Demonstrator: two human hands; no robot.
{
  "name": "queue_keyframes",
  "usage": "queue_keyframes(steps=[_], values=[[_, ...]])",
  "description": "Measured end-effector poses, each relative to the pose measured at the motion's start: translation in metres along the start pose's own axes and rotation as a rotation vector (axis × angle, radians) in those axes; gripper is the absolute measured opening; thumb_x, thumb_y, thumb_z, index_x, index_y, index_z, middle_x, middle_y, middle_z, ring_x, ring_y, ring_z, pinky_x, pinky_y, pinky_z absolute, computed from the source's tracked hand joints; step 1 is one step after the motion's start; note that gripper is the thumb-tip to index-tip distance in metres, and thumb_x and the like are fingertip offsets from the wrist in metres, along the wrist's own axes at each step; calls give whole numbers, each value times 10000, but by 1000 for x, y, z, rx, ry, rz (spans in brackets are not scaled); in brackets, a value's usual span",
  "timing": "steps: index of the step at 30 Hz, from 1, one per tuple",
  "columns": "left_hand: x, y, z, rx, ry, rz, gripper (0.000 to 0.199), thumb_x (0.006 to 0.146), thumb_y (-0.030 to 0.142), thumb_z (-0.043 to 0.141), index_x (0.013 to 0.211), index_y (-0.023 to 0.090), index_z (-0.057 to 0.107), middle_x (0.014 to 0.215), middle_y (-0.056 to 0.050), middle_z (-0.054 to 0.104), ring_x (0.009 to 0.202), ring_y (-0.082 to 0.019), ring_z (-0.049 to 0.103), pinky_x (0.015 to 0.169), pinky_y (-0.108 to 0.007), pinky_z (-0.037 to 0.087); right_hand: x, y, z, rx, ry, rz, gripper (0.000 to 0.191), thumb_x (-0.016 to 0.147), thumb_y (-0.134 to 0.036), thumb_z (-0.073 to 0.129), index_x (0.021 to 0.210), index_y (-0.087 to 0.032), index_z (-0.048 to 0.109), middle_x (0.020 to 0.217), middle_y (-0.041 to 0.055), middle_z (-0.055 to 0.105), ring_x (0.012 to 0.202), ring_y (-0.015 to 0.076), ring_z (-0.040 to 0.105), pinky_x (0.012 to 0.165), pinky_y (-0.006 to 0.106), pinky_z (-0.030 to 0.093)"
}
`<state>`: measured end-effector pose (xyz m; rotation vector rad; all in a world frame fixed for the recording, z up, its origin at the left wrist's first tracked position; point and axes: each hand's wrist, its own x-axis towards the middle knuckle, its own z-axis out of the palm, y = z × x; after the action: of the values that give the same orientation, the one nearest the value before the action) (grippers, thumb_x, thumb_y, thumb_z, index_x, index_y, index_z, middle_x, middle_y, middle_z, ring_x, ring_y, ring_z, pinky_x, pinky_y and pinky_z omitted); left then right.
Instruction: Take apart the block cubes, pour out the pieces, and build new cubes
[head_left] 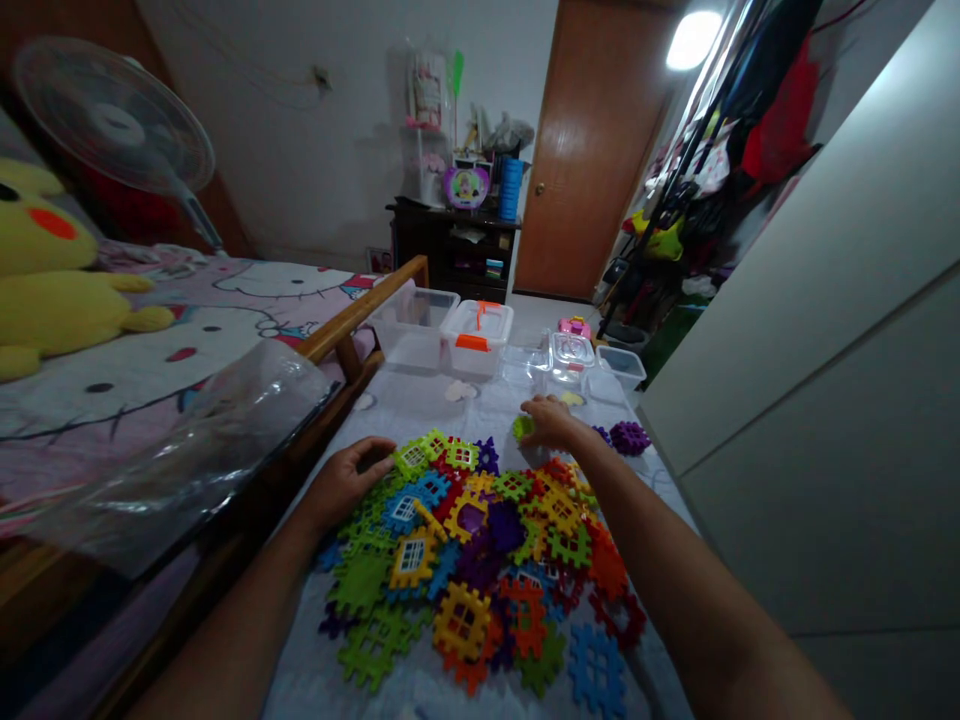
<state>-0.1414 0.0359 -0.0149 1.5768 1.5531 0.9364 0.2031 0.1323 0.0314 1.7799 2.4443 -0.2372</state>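
Note:
A heap of colourful plastic interlocking building blocks [461,610] lies on the cloth-covered surface, many of them toothed squares with window grids. My left hand [352,482] rests at the heap's left edge, thumb and fingers curved apart, fingertips against a light green window block [412,458]. Beyond the heap, my right hand [553,422] has its fingers closed on a small green building block [523,429]. To the right of that hand sits a purple cluster of blocks [630,438]; my right forearm passes over the heap's right side.
Clear plastic boxes stand at the far end: a large open box [416,312], a lidded box with orange latches [480,322], and smaller ones. A wooden bed rail [367,308] and a plastic bag [217,450] lie left. A white cabinet [810,400] borders the right.

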Motion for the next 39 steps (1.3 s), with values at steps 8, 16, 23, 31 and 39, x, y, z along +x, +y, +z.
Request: queue_keyframes(steps=[8, 16, 23, 31, 39], values=[[1, -3, 0, 28, 14, 22, 557, 695, 665, 684, 994, 197, 725, 1017, -82, 766, 972, -292, 713, 920, -393, 544, 2, -5, 1, -62, -46, -33, 508, 701, -294, 743, 1192, -195, 662, 1246, 156, 617, 1145, 340, 577, 925, 420, 447], [0, 2, -1, 19, -5, 7, 588, 696, 675, 670, 1011, 180, 707, 1036, -104, 761, 989, -303, 703, 934, -422, 534, -9, -10, -7, -11, -42, -25, 672, 707, -329, 800, 1321, -156, 587, 1327, 193, 574, 1206, 372, 552, 961, 439, 437], [-1, 6, -1, 18, 3, 16, 579, 683, 674, 663, 975, 175, 702, 1004, -94, 759, 948, -296, 705, 907, -417, 543, -30, -46, -19, 152, 4, -230, 553, 819, -325, 717, 1332, -172, 577, 1318, 121, 625, 1182, 256, 587, 978, 337, 434], [-2, 2, 0, 46, -5, 65, 499, 760, 590, 642, 1029, 173, 691, 1046, -93, 749, 972, -282, 698, 932, -408, 528, -28, -99, -9, 28, -76, -324, 426, 815, -372, 687, 1197, -187, 658, 1206, 123, 699, 1111, 305, 618, 891, 355, 452], [0, -1, 0, 50, -12, 76, 450, 779, 544, 643, 1025, 170, 686, 1024, -86, 748, 953, -269, 699, 909, -396, 535, -32, -97, -9, 97, -42, -319, 225, 855, -229, 598, 1038, -187, 720, 1085, 108, 732, 985, 233, 650, 806, 278, 420]])
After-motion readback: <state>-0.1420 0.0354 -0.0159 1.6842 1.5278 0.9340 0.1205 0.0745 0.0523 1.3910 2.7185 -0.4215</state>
